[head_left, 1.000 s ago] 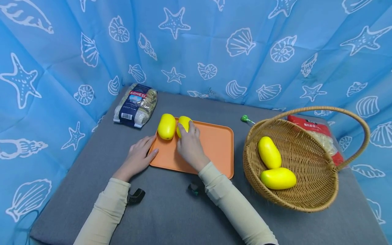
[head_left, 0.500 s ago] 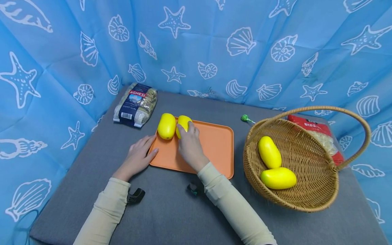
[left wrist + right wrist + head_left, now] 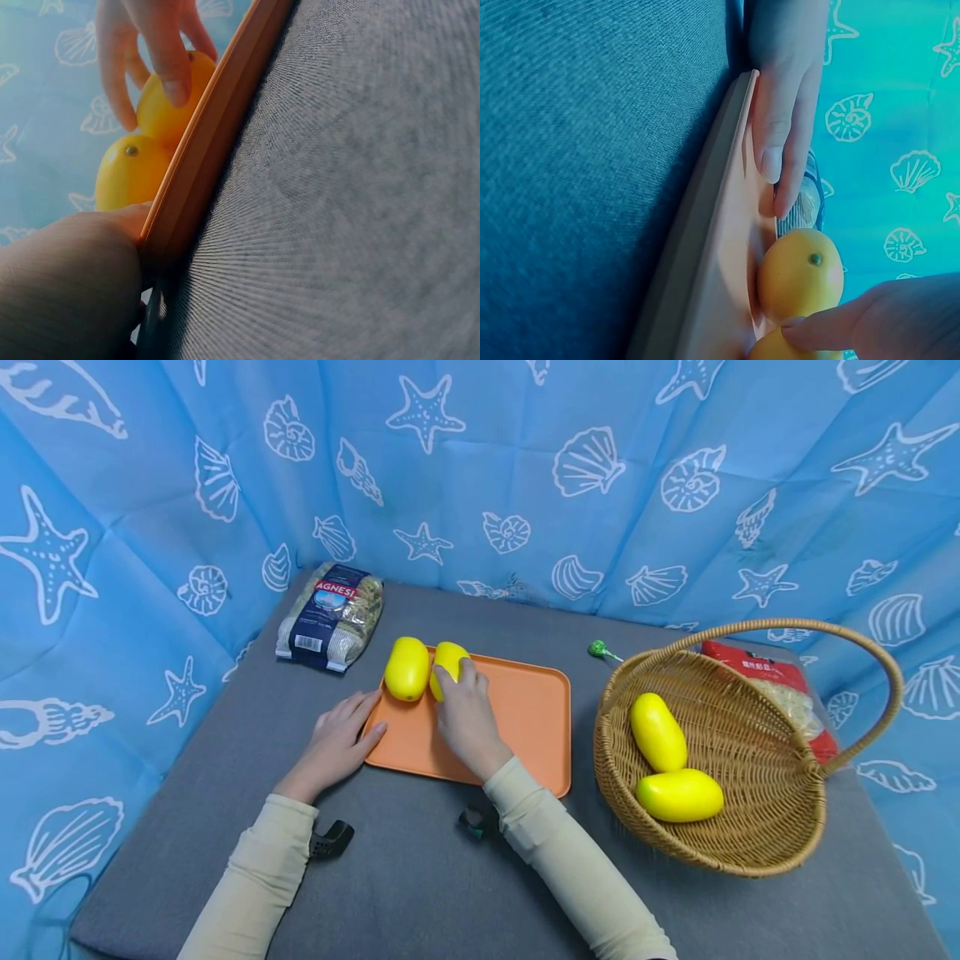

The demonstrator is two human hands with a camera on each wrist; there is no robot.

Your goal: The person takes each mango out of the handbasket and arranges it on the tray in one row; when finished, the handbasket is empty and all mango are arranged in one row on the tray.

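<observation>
Two yellow mangoes lie side by side at the far left of an orange tray (image 3: 525, 718). My right hand (image 3: 471, 722) grips the right mango (image 3: 447, 662) from above, thumb on its left side, fingers on its right. The left mango (image 3: 407, 670) stands close beside it, untouched by the left hand; in the left wrist view the held mango (image 3: 169, 112) and the left mango (image 3: 127, 176) touch. My left hand (image 3: 341, 737) rests at the tray's left edge, its fingers extended along the rim and the thumb over the tray.
A wicker basket (image 3: 750, 777) with a tall handle stands at the right, holding two more mangoes (image 3: 679, 796). Behind it lies a red packet (image 3: 757, 668). A green lollipop (image 3: 600, 649) is nearby. A pasta bag (image 3: 330, 617) lies back left, before a blue curtain (image 3: 465, 460).
</observation>
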